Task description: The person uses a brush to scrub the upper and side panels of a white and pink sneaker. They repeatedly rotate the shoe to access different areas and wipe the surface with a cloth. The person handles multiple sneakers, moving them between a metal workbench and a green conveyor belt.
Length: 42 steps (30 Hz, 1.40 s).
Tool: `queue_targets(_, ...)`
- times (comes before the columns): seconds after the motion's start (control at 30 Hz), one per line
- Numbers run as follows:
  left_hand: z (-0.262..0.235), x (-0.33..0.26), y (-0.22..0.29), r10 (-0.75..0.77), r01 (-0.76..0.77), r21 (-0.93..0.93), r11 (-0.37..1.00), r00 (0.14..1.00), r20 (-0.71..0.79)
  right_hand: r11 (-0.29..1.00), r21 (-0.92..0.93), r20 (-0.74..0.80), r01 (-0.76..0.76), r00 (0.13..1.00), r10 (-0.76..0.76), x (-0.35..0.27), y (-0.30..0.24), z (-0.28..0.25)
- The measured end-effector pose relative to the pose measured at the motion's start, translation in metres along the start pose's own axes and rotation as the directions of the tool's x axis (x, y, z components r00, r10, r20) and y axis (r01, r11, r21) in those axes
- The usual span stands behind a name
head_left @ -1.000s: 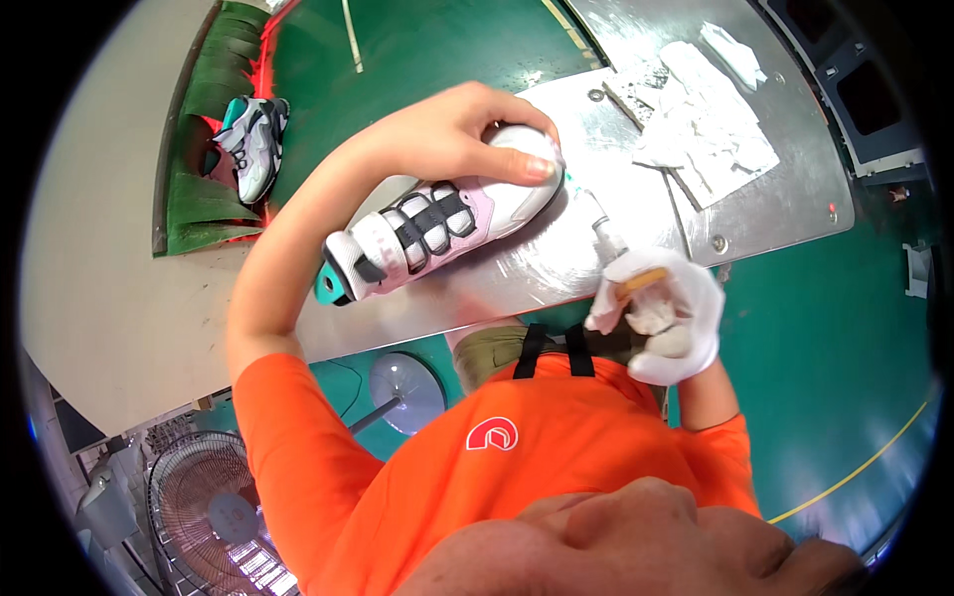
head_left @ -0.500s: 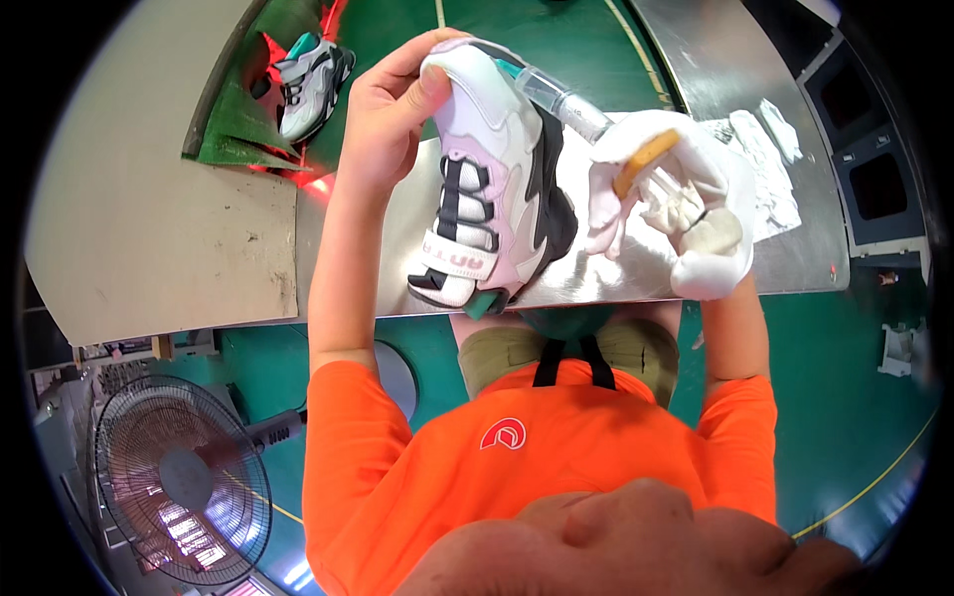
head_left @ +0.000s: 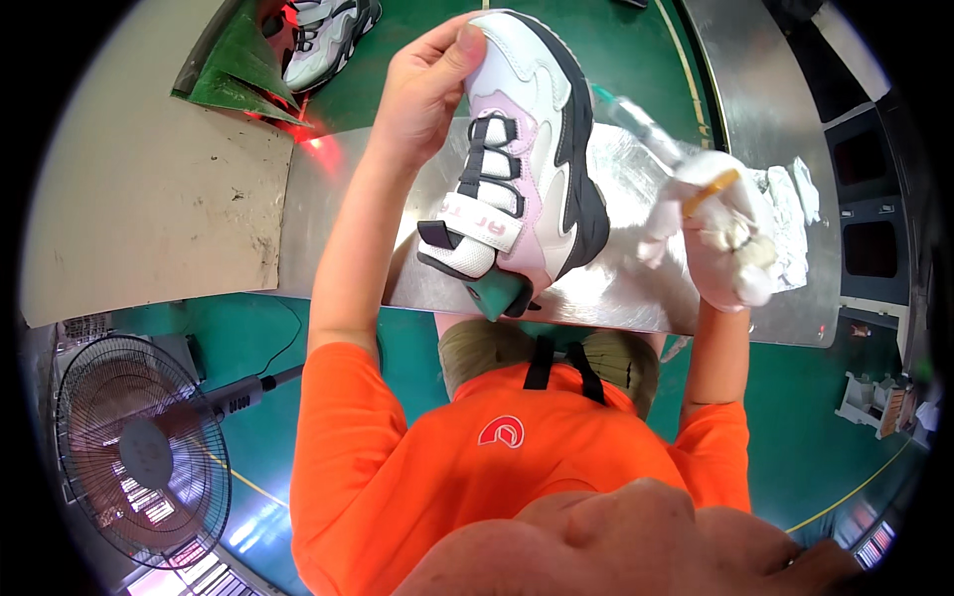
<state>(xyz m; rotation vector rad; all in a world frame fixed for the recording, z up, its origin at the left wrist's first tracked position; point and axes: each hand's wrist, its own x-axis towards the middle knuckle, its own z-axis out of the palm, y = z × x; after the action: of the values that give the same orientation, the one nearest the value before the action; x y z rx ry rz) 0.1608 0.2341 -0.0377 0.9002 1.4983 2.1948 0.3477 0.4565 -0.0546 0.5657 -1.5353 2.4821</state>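
My left hand point(head_left: 427, 94) grips a white, pink and black sneaker point(head_left: 527, 179) by its toe end, with the thumb on the upper. The sneaker is held up, side outward, above a shiny metal table. A green piece, perhaps a shoe last, shows in its heel opening. My right hand point(head_left: 720, 233) wears a loose white glove and is closed around a clear syringe point(head_left: 646, 129) with a teal tip. That tip points toward the sneaker but stands apart from it. A thin yellow stick point(head_left: 711, 192) lies across the gloved fingers; motion blurs its details.
Crumpled white cloths point(head_left: 788, 223) lie on the metal table point(head_left: 636, 288) beyond my right hand. A similar sneaker point(head_left: 333, 40) sits at the far left on a green conveyor, by a cut green flap point(head_left: 234, 79) and red light. A standing fan point(head_left: 144, 452) is at lower left.
The syringe tip has moved away from the sneaker's toe, as my right hand went right and nearer. The sneaker shifted slightly right in the view; the far sneaker sits higher in the picture.
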Motion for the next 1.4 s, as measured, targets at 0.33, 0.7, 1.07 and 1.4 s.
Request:
queue_targets(0.33, 0.042, 0.019, 0.023, -0.109, 0.02, 0.365, 0.931, 0.969, 0.224, 0.951, -0.277, -0.416, 0.137, 0.875, -0.247, -0.065, -0.017, -0.019)
queue_targets(0.7, 0.106, 0.016, 0.032, -0.262, 0.1, 0.373, 0.923, 0.871, 0.415, 0.856, -0.472, -0.42, 0.211, 0.8, -0.429, -0.005, -0.061, 0.015)
queue_targets(1.07, 0.163, -0.011, 0.025, 0.033, -0.335, 0.632, 0.699, 0.898, 0.439, 0.894, -0.445, -0.43, 0.048, 0.865, -0.26, 0.045, -0.076, 0.014)
queue_targets(1.4, 0.182, -0.019, 0.019, 0.115, -0.423, 0.669, 0.612, 0.884, 0.454, 0.301, -0.934, -0.328, -0.192, 0.797, -0.507, 0.042, -0.087, 0.031)
